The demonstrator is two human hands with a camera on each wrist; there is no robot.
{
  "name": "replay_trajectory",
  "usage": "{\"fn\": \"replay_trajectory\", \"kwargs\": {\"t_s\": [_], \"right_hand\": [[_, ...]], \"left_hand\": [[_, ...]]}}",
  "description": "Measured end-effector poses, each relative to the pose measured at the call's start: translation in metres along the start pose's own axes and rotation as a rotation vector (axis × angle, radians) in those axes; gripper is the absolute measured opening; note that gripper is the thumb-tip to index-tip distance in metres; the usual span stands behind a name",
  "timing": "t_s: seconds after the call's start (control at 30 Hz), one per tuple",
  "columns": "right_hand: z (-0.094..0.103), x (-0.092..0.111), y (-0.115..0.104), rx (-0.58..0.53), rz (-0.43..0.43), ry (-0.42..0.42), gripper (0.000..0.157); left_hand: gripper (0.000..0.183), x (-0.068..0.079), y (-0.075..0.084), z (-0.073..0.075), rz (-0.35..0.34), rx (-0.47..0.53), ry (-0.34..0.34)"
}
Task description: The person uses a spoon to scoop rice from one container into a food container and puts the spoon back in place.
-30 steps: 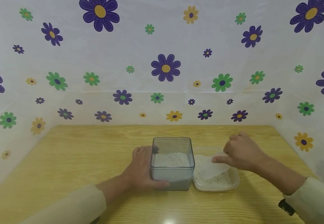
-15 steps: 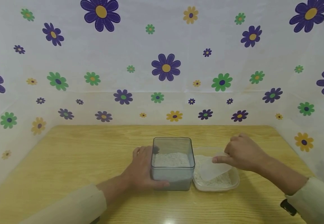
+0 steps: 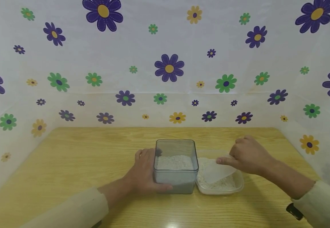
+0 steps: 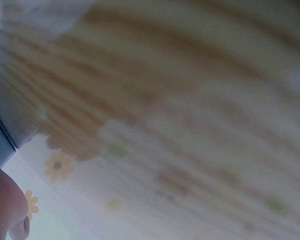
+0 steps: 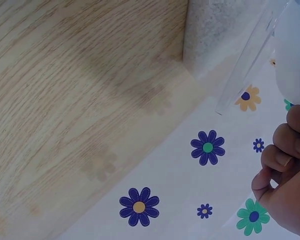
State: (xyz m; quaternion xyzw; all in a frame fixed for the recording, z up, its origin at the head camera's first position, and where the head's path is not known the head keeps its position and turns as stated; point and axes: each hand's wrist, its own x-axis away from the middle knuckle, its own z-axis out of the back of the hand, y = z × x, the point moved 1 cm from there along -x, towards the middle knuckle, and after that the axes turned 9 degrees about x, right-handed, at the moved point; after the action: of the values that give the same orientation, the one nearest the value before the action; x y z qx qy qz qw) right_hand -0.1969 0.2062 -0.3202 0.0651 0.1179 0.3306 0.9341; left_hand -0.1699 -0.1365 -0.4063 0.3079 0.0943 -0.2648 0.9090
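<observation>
A tall, square, grey see-through container point(image 3: 176, 183) stands mid-table, part filled with whitish grains point(image 3: 174, 162). My left hand point(image 3: 143, 174) grips its left side, thumb across the front; in the left wrist view only part of this hand point(image 4: 5, 207) shows at the lower left. Right beside it sits a low clear plastic tub point(image 3: 224, 191) with pale grains in it. Over the tub my right hand point(image 3: 249, 155) pinches a thin, translucent white scraper point(image 3: 218, 171), tilted with its lower edge at the grains. The right wrist view shows the scraper's rounded edge point(image 5: 292, 60) above curled fingers point(image 5: 285, 142).
Both containers stand on a wood-grain table point(image 3: 96, 152). A white cloth with printed flowers point(image 3: 142, 47) surrounds the table at the back and both sides. A dark band point(image 3: 294, 211) shows below the right sleeve point(image 3: 321, 201).
My right hand has shifted very slightly to the right, and the scraper with it, over the tub. The left hand and both containers have stayed in place.
</observation>
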Motion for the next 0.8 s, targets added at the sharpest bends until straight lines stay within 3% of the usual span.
{"fn": "replay_trajectory", "kwargs": {"t_s": [0.3,0.6,0.8], "right_hand": [[0.002,-0.002,0.001,0.021,0.003,-0.003,0.062],[0.015,-0.009,0.001,-0.059,-0.003,0.038,0.065],[0.025,-0.013,0.005,0.013,0.006,0.103,0.065]], "left_hand": [[0.103,-0.001,-0.002,0.001,0.004,-0.009,-0.009],[0.103,-0.001,-0.002,0.001,0.016,-0.004,-0.018],[0.102,-0.002,-0.001,0.002,0.012,-0.011,-0.016]]}}
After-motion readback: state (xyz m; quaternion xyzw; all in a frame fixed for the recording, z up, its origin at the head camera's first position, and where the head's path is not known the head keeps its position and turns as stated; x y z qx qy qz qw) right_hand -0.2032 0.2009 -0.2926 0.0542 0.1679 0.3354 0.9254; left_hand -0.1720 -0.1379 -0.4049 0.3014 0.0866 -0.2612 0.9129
